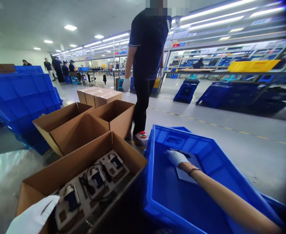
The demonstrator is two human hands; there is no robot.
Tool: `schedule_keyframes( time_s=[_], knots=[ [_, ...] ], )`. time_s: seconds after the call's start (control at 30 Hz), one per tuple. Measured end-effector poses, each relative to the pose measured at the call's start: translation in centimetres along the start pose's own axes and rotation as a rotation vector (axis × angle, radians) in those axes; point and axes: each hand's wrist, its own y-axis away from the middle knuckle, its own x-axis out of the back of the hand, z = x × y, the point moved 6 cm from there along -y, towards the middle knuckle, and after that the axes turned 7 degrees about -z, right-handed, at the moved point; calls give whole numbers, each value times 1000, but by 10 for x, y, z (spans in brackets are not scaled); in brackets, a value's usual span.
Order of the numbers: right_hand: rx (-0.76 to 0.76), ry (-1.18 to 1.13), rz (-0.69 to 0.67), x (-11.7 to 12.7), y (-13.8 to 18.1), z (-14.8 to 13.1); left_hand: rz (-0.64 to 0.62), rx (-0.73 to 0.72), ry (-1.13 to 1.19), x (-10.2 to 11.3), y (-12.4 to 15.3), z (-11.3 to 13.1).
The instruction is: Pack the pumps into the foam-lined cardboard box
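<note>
1. Head view, surroundings: a co-worker (146, 65) in dark clothes and white gloves stands on the floor just behind the boxes. Two empty open cartons (84, 125) stand side by side in front of this person, and closed cartons (99, 96) are behind them. A stack of blue crates (21, 97) is at the left, and more people work at benches far in the back. Clear plastic film (1, 182) lies on the floor at the lower left.

2. Head view, left side: the left hand (33, 217), in a white glove, rests on the near rim of an open cardboard box (67, 169). Inside this box a grey foam insert holds three small motor units (96, 177) with black wires. The fingers point toward the nearest unit and lie together, not holding anything. The units are just beside the hand, but not touching it.

3. Head view, right side: the right hand (175, 157), also gloved, reaches deep into a big blue bin (206, 146). It lies flat on a grey sheet (189, 169) on the bin bottom. The fingers are on top of the sheet near its far edge; whether they pinch it I cannot tell.
</note>
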Motion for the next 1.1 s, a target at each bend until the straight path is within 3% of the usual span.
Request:
schedule_keyframes(
  time_s=[0.1,0.17,0.27,0.33,0.4,0.5,0.6,0.7,0.77,0.9,1.0,1.1],
  knots=[
    [-34,-135,55,35,15,-4,-71,-47,26,10,9,24],
    [40,-302,53,57,38,-26,-62,-88,102,18,16,56],
    [257,-767,-17,73,85,-90,-32,-144,307,22,34,129],
    [348,-985,-106,69,119,-145,-130,-244,491,14,51,192],
    [416,-1065,-187,60,150,-199,-253,-281,729,3,68,245],
    [513,-1059,-291,46,184,-265,-323,-301,1058,-4,89,291],
    [597,-1061,-396,29,202,-305,-118,-307,1175,6,100,288],
    [675,-1177,-461,13,207,-320,129,-136,1195,12,108,251],
    [691,-1244,-445,7,207,-320,174,-11,1227,9,110,227],
    [642,-1289,-444,6,210,-313,138,26,1217,-2,108,208],
    [597,-1328,-458,6,211,-313,27,-46,1269,-14,103,221],
    [564,-1293,-320,5,206,-314,-142,-130,1433,-24,103,246]
  ],
)
